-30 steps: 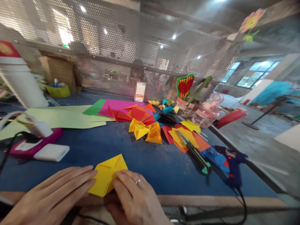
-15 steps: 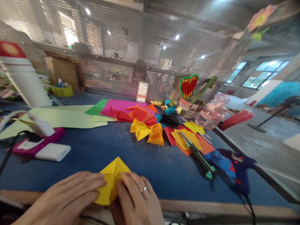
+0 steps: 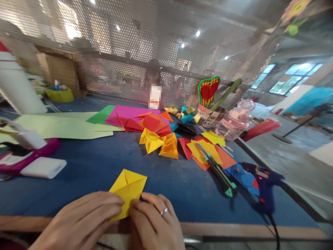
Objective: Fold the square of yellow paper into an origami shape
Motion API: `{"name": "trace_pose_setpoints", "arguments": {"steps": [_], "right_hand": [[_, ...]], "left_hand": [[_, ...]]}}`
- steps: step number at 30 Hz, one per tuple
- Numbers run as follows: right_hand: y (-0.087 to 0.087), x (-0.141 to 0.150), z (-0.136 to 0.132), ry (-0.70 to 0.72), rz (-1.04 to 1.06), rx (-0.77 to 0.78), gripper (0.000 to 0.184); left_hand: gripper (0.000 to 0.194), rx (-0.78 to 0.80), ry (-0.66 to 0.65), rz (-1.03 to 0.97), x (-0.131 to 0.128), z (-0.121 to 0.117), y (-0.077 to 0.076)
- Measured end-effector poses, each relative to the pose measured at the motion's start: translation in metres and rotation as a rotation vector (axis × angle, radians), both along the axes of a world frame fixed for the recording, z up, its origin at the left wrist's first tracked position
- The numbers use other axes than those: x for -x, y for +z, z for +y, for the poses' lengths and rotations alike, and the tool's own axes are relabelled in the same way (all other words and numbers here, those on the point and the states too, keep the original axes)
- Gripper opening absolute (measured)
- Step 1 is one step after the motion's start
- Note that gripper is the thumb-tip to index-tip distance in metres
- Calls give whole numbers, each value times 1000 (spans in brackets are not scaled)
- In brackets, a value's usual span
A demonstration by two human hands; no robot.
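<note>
At the near edge of the blue table (image 3: 85, 173), a square of folded yellow paper (image 3: 130, 187) with crease lines is held between both hands. My left hand (image 3: 85, 211) has its fingers together over the paper's left and lower side. On the lower right side, my right hand (image 3: 156, 218), wearing a ring, pinches the paper; its thumb is hidden. Beyond the hands stand folded yellow paper pieces (image 3: 151, 140) and an orange-yellow folded piece (image 3: 170, 146). Red-orange folded pieces (image 3: 149, 123) lie behind them on a magenta sheet (image 3: 113, 114).
A utility knife (image 3: 218, 172) rests on loose coloured papers at the right, beside a blue glue gun (image 3: 265, 184) with a cord. A pink bottle (image 3: 234, 119) stands behind. At left are a purple power strip (image 3: 52, 147) and a white adapter (image 3: 44, 167). A mesh screen (image 3: 125, 62) closes the back.
The yellow paper has turned and now shows a flatter, squarer face toward the camera. Both hands stay on it, the right one slightly lower. The view has shifted a little.
</note>
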State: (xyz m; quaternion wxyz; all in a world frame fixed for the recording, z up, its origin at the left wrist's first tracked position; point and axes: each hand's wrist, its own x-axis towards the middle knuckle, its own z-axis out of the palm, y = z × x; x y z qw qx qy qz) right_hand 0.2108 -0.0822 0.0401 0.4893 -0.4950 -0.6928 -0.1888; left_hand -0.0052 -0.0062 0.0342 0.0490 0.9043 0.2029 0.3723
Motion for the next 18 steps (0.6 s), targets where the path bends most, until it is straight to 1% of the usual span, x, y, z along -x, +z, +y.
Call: {"name": "trace_pose_setpoints", "arguments": {"steps": [2,5,8,10,12,15,18], "right_hand": [[5,-2,3,14,33,2,31],[4,1,7,45,68,26,24],[-5,9,10,25,146,22,28],[-11,14,11,-2,221,22,30],[-14,17,11,-22,287,29,30],[-12,15,7,-55,313,83,26],[-6,7,0,-86,235,225,15]], "left_hand": [[27,-7,9,-6,5,5,7],[25,31,36,34,6,10,15],[23,110,18,93,4,13,13],[23,203,-14,82,1,16,10],[24,279,-28,65,-3,20,12],[36,312,-12,64,-15,29,24],[49,306,12,85,-25,39,34]]}}
